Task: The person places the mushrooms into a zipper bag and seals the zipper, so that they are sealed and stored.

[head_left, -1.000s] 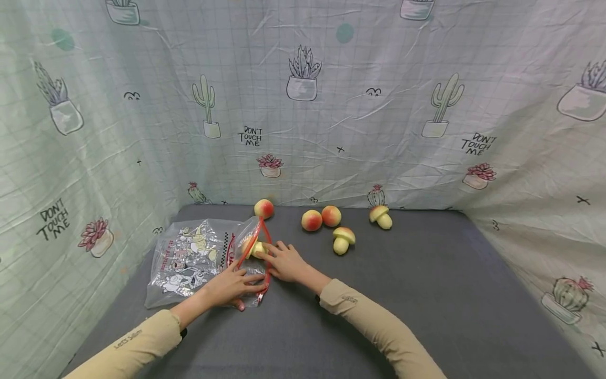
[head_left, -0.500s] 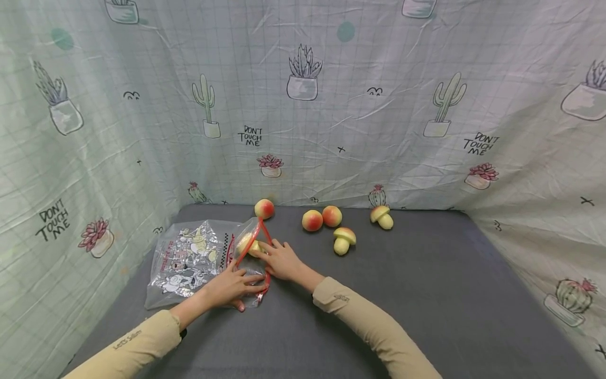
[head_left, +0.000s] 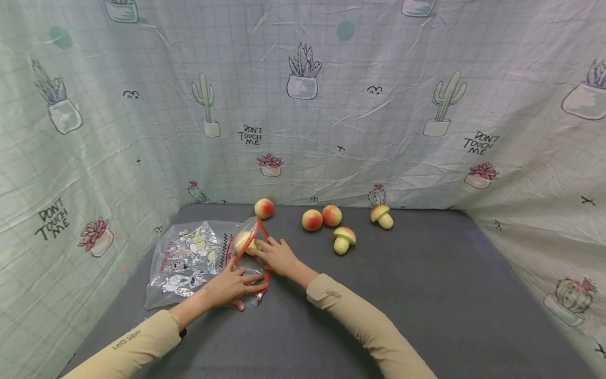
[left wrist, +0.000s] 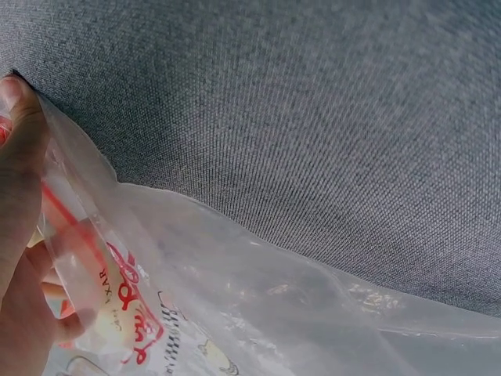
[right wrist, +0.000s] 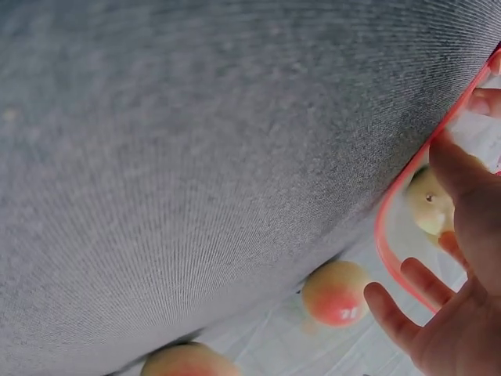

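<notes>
A clear printed plastic zip bag [head_left: 189, 263] lies on the left of the table, its red-edged mouth gaping to the right. My left hand [head_left: 232, 287] holds the bag at its mouth; in the left wrist view, fingers [left wrist: 78, 323] show through the plastic. A toy mushroom [head_left: 244, 242], yellow with a pale stem, lies inside the mouth, its cap seen through the film. My right hand [head_left: 276, 256] reaches in at the mouth and holds the mushroom by its stem end. Thumb and a finger sit on either side of it in the right wrist view; the other fingers are spread.
A red-yellow toy peach [head_left: 264, 208] stands behind the bag's mouth. Two more peaches [head_left: 312, 220] sit side by side farther right. One mushroom [head_left: 344, 240] stands in front of them, another [head_left: 381, 216] at the back. A patterned cloth [head_left: 303, 131] hangs behind the grey table [head_left: 402, 295].
My right hand has moved left, and the mushroom has slid deeper into the bag with it. The left hand stays at the bag's mouth.
</notes>
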`<control>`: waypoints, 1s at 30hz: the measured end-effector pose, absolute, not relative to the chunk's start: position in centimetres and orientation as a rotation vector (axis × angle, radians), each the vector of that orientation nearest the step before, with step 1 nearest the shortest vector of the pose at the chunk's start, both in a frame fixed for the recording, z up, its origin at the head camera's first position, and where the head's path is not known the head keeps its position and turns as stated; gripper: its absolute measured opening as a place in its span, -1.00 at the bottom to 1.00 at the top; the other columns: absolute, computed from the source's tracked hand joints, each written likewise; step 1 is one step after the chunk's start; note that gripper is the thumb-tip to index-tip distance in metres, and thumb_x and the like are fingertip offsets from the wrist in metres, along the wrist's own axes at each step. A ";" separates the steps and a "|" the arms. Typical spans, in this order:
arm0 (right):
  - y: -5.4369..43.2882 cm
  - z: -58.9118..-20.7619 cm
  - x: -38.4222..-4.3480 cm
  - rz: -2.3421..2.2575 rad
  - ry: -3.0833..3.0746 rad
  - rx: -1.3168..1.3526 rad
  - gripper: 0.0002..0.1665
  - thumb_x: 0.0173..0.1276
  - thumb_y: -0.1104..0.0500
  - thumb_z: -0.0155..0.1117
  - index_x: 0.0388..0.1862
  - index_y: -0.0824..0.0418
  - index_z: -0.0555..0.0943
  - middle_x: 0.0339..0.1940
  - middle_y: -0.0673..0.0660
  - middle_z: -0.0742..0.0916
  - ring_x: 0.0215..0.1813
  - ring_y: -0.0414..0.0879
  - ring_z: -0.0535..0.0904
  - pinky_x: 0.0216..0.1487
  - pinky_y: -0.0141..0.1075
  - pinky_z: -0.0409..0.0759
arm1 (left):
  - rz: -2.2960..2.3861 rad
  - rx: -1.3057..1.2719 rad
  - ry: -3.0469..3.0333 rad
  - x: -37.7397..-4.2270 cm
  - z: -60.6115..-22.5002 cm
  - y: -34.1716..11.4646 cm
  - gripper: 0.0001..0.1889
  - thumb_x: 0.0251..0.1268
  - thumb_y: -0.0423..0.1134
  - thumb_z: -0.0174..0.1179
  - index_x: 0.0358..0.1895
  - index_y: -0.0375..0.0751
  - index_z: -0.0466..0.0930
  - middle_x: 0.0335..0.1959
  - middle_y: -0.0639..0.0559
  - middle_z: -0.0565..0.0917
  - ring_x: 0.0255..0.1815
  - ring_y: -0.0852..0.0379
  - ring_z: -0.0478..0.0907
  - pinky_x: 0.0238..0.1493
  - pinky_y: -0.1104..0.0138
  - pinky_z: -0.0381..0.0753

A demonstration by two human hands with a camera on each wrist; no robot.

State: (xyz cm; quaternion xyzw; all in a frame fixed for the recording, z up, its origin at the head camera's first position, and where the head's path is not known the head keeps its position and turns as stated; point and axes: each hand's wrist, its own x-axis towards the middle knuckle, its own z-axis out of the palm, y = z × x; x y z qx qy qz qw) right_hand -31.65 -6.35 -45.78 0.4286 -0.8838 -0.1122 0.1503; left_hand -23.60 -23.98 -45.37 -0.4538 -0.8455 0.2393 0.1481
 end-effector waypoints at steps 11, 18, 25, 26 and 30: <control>-6.1 -45.6 -32.0 -0.358 -2.539 1.221 -0.21 0.13 -0.15 0.19 0.33 -0.09 0.19 0.34 -0.11 0.31 0.19 -0.13 0.31 -0.05 -0.21 0.48 | 0.663 -1.295 -2.477 -23.7 -45.3 -23.7 -0.24 -0.28 0.35 0.05 0.20 0.31 0.33 0.16 0.22 0.46 -0.14 0.07 0.50 0.01 -0.21 0.29; -4.8 -45.9 -32.1 -0.287 -2.524 1.269 -0.35 0.22 -0.12 0.11 0.30 -0.08 0.27 0.28 -0.09 0.38 0.16 -0.10 0.34 -0.03 -0.17 0.48 | 0.646 -1.297 -2.527 -23.7 -45.2 -23.6 -0.24 -0.25 0.33 0.07 0.22 0.29 0.32 0.19 0.20 0.44 -0.11 0.04 0.51 0.01 -0.21 0.28; -4.1 -46.5 -31.9 -0.292 -2.514 1.340 -0.41 0.32 -0.11 -0.03 0.33 -0.14 0.20 0.35 -0.11 0.31 0.16 -0.11 0.34 -0.03 -0.19 0.48 | 0.680 -1.293 -2.531 -23.5 -45.2 -23.8 -0.23 -0.26 0.34 0.07 0.22 0.30 0.31 0.20 0.21 0.43 -0.09 0.03 0.53 0.02 -0.21 0.28; -4.1 -46.5 -31.9 -0.286 -2.513 1.341 -0.41 0.32 -0.11 -0.03 0.33 -0.14 0.20 0.35 -0.11 0.30 0.16 -0.11 0.34 -0.03 -0.18 0.48 | 0.684 -1.293 -2.528 -23.5 -45.2 -23.8 -0.23 -0.26 0.34 0.07 0.22 0.30 0.32 0.19 0.21 0.44 -0.10 0.03 0.53 0.02 -0.20 0.29; -4.3 -46.5 -31.9 -0.255 -2.525 1.337 -0.41 0.32 -0.11 -0.04 0.33 -0.14 0.21 0.36 -0.10 0.29 0.17 -0.10 0.33 0.00 -0.16 0.46 | 0.676 -1.303 -2.524 -23.5 -45.1 -23.8 -0.24 -0.25 0.33 0.07 0.21 0.29 0.33 0.18 0.20 0.45 -0.11 0.03 0.54 0.03 -0.20 0.28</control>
